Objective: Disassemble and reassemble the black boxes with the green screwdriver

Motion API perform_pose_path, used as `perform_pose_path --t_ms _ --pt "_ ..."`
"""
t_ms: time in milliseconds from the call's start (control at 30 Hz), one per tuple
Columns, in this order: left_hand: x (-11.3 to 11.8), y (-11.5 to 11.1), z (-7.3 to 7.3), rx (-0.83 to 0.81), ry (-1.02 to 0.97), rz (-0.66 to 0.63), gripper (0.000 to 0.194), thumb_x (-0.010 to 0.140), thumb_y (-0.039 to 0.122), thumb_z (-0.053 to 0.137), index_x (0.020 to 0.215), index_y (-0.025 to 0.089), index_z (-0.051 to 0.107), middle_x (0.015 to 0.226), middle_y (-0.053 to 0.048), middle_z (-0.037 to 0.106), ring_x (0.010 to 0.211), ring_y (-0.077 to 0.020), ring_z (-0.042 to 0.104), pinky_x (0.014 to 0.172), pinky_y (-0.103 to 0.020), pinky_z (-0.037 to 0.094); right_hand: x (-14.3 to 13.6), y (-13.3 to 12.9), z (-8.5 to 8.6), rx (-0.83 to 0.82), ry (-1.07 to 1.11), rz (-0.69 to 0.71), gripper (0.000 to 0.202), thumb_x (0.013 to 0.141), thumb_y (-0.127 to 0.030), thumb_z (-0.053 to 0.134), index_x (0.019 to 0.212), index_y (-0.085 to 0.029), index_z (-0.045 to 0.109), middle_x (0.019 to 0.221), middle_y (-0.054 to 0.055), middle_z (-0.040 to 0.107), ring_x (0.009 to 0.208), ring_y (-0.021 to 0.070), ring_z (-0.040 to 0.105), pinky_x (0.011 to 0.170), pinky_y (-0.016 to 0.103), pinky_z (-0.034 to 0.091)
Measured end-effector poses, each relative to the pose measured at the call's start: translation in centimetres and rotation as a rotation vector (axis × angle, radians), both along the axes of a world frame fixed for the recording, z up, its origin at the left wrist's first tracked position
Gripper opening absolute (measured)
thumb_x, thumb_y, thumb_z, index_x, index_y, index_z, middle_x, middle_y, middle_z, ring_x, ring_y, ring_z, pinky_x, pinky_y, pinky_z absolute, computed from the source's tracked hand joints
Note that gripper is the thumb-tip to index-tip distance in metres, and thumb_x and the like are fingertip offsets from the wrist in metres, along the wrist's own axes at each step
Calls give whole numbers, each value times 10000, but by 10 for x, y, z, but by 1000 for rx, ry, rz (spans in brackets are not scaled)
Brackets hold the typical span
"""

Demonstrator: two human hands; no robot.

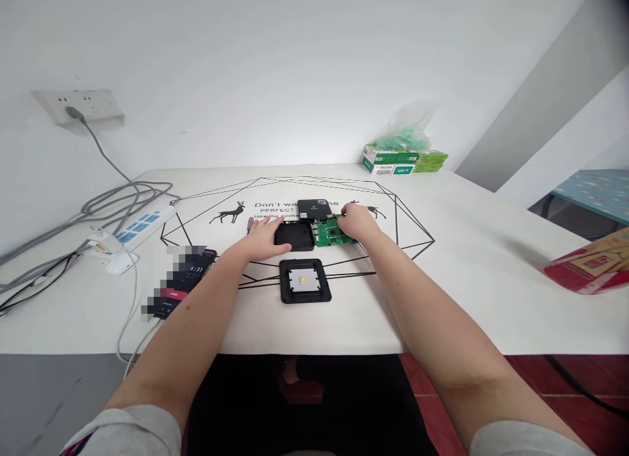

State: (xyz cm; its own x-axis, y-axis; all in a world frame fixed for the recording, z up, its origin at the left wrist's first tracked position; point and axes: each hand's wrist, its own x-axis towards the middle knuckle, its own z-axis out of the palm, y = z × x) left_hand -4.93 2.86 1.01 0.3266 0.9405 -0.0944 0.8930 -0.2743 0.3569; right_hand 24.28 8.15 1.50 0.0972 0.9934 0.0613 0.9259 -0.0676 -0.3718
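Observation:
My left hand (263,238) grips a shallow black plastic housing (297,236) by its left side, thumb at the near edge and fingers at the far edge. Just right of it, my right hand (361,222) is closed on the far right part of a green circuit board (330,232), whose left edge meets the housing. Behind them lies a flat black box (313,208) with small white labels. Nearer to me rests a square black cover (285,291) with a silvery plate (314,279) and a small yellowish pad. The tip of a handled tool (250,223) shows beyond my left hand.
A phone (189,279) with a cable lies at the left, near a power strip (142,227) and coiled grey cables (125,197). Green-and-white boxes (390,158) under a plastic bag (407,128) stand at the back right. A red package (587,266) sits at the right edge.

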Motion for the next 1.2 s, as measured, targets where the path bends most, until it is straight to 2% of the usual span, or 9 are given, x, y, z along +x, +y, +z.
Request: perform_pose_path --t_ms 133,300,467,633,767,867,1000,1133,1200 --pt "-1 2 -3 8 -24 -31 1072 906 671 631 1784 185 254 1834 -207 281 1734 -438 101 1367 -650 162 1 0 0 -20 -63 42 346 945 -131 599 1244 -77 762 1237 267 788 1145 348 750 933 392 555" --pt "-3 6 -11 20 -72 -55 1040 900 660 635 1769 206 287 1839 -174 285 1736 -405 136 1375 -610 196 1 -1 -2 -34 -127 125 299 1007 -216 586 1199 -85 774 1266 269 783 1171 357 738 958 405 555" --pt "-3 7 -12 18 -92 -63 1034 893 650 638 1766 210 299 1837 -145 306 1735 -395 154 1379 -570 230 1 -2 -4 -56 -166 163 290 1017 -221 577 1194 -102 773 1313 264 755 1196 358 726 977 414 554" --pt "-1 6 -10 22 -93 -70 1025 897 636 636 1753 167 323 1832 -157 314 1729 -385 188 1388 -531 232 2 -3 -3 -88 -179 147 363 1039 -297 581 1322 -117 720 1430 259 679 1272 361 699 1015 425 551" --pt "-1 6 -12 20 -104 -66 1005 903 648 634 1748 193 335 1839 -134 302 1731 -377 186 1385 -524 253 4 -4 -3 -133 -196 105 471 1060 -412 579 1424 -126 664 1505 262 611 1343 379 665 1051 459 554" --pt "-1 8 -16 24 -116 -71 983 910 648 625 1743 206 346 1844 -122 291 1735 -364 177 1388 -520 250 6 -3 -3 -172 -218 66 514 1057 -460 586 1445 -130 653 1529 272 583 1394 414 633 1067 499 555" --pt "-1 9 -19 51 -135 -81 955 917 636 625 1722 186 379 1828 -143 328 1720 -352 244 1394 -501 248 8 -3 -4 -200 -231 39 509 1062 -478 564 1447 -158 655 1516 248 607 1386 410 636 1067 505 555" --pt "0 8 -20 64 -139 -83 947 927 636 621 1712 158 394 1825 -161 330 1714 -337 265 1393 -481 258 9 -1 -7 -197 -236 40 543 1060 -510 575 1464 -152 636 1543 256 599 1511 431 516 1131 515 513" --pt "1 8 -20 66 -140 -84 941 931 636 619 1711 158 395 1827 -164 323 1716 -338 259 1394 -492 252 11 1 -9 -202 -231 38 550 1078 -504 541 1486 -143 613 1559 264 589 1497 423 536 1133 509 512"
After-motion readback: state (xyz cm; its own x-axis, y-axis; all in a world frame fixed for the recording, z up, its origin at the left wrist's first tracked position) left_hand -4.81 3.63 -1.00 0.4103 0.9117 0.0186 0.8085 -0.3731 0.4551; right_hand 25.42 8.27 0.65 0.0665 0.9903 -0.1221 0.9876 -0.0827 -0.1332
